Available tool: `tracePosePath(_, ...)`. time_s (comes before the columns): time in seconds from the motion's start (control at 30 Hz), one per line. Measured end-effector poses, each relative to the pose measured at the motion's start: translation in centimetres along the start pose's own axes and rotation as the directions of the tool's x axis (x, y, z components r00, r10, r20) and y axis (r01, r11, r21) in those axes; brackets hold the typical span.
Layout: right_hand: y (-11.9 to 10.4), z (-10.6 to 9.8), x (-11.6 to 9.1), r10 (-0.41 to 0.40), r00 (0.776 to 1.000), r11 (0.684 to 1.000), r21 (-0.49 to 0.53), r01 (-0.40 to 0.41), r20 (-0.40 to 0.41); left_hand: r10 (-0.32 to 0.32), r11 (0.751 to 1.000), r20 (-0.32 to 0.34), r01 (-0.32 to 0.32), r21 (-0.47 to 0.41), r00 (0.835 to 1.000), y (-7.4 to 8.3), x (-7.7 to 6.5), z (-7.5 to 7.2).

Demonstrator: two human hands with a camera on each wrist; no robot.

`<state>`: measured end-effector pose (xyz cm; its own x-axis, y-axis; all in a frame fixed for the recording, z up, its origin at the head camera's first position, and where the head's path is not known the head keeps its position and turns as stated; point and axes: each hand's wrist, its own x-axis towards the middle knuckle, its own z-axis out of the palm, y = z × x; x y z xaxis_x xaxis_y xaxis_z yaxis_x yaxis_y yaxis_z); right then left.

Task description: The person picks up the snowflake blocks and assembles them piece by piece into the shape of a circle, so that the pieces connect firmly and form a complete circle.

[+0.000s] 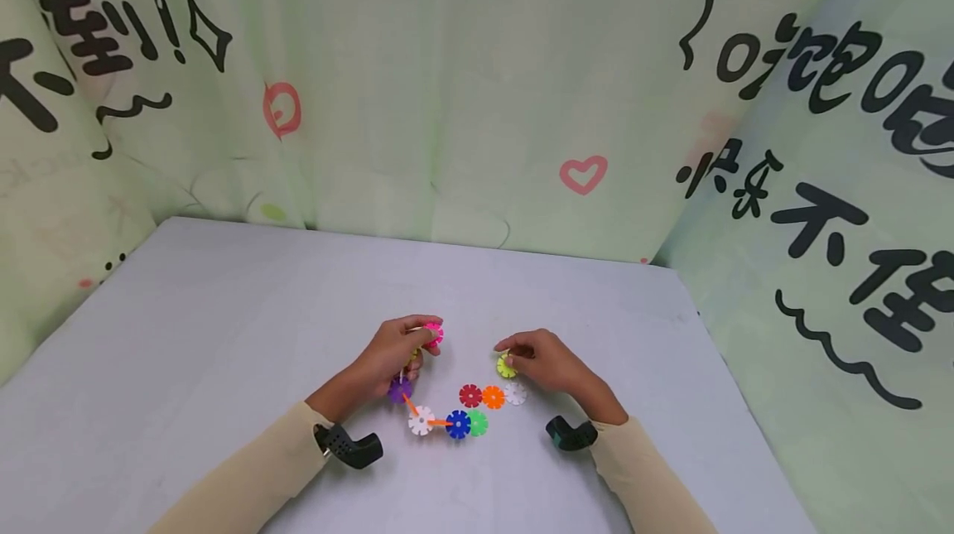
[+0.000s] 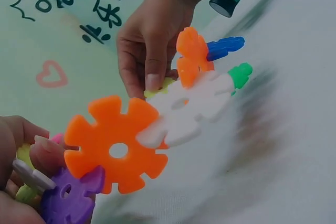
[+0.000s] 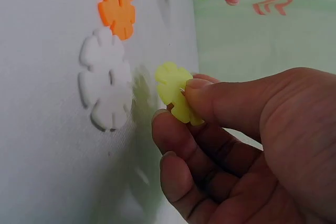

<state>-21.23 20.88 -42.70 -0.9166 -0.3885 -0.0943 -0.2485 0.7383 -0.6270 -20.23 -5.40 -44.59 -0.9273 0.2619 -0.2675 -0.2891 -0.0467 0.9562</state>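
My left hand (image 1: 393, 352) pinches a pink notched plastic disc (image 1: 434, 334) between thumb and fingers. From that hand hangs a chain of interlocked discs: yellow, a pale one, purple (image 1: 400, 390), orange (image 2: 118, 150), white (image 1: 421, 420), another orange and blue (image 1: 458, 425). A green disc (image 1: 479, 422) sits against the blue one. The left fingers partly hide the yellow and pale discs (image 2: 31, 174). To the right, my right hand (image 1: 550, 362) holds a single yellow-green disc (image 3: 176, 92) between thumb and fingers, just above the table.
Three loose discs lie in a row on the white tabletop (image 1: 298, 294): red (image 1: 470, 396), orange (image 1: 493, 397) and white (image 1: 515, 392). They are between the chain and the right hand. A printed curtain (image 1: 447, 103) stands behind and beside the table.
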Motion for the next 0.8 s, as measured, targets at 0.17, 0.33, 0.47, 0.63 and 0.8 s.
tracePosePath(0.17,-0.4,0.0,0.4,-0.021,1.000,1.000,0.014,0.021,-0.004,-0.006,1.000,0.042,0.007,-0.013,0.999,-0.2,0.0,0.2)
tracePosePath(0.33,-0.9,0.3,0.7,-0.016,1.000,0.999,0.047,0.017,-0.016,-0.022,1.000,0.049,0.022,-0.015,0.999,-0.3,0.1,0.3)
tracePosePath(0.47,-1.2,0.7,0.9,-0.035,0.999,0.997,0.071,0.037,-0.035,-0.027,1.000,0.025,0.026,0.011,0.999,-0.3,0.2,0.4)
tracePosePath(0.63,-1.8,1.1,1.0,-0.039,0.998,0.994,0.096,0.043,-0.050,-0.028,0.999,-0.016,0.029,0.035,0.999,-0.3,0.2,0.5)
tracePosePath(0.8,-2.2,1.5,1.2,-0.057,0.996,0.991,0.114,0.065,-0.071,-0.020,1.000,-0.015,0.021,0.022,1.000,-0.2,0.2,0.7)
